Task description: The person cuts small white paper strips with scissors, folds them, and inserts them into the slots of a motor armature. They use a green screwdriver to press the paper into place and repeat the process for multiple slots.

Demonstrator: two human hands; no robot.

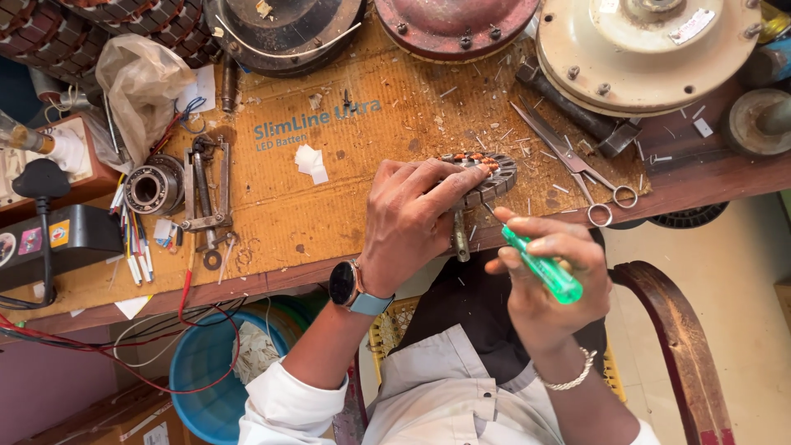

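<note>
My left hand [409, 221] rests on a round motor stator [493, 175] with copper windings, holding it at the near edge of the bench; a watch sits on that wrist. My right hand [550, 278] grips a screwdriver with a clear green handle [544, 268], its thin shaft pointing up toward the stator. A short metal shaft [460, 234] hangs down from under my left hand.
Scissors [574, 161] lie right of the stator on a cardboard sheet [329, 173]. Fan motor housings [647, 49] line the back. A bearing [152, 187], a puller tool [208, 185] and wires sit at left. A blue bucket [206, 371] stands below, a wooden chair arm [676, 338] at right.
</note>
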